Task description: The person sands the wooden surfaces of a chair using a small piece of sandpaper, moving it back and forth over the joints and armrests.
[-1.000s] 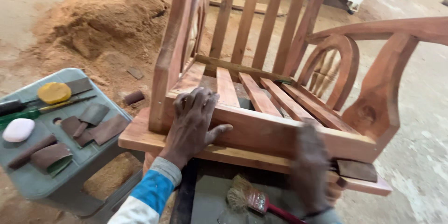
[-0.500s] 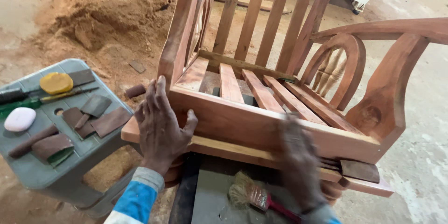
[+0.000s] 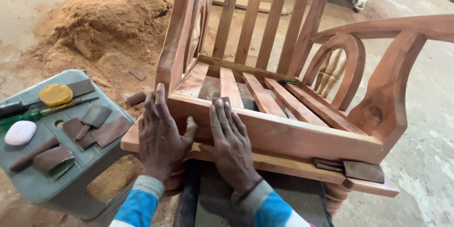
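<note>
The unfinished reddish-brown wooden armchair (image 3: 293, 137) stood in the middle of the view, its front seat rail facing the person. The left hand (image 3: 161, 135) lay flat on that rail near the left front post, fingers spread, clasping nothing. The right hand (image 3: 231, 144) lay flat just beside it, also unclenched. A small dark scrap (image 3: 221, 99) showed at its fingertips, though whether they pinned it could not be told.

By the look of it, the step was feeling or rubbing the rail's face. Any further pass would call for even pressure along the grain.

To the right the rail ran bare up to the curved wooden armrest (image 3: 392, 90), leaving open room. To the left, a grey plastic stool (image 3: 28, 184) carrying brown sandpaper pieces (image 3: 111, 131) stood close. A sawdust heap (image 3: 104, 19) lay well beyond it.
</note>
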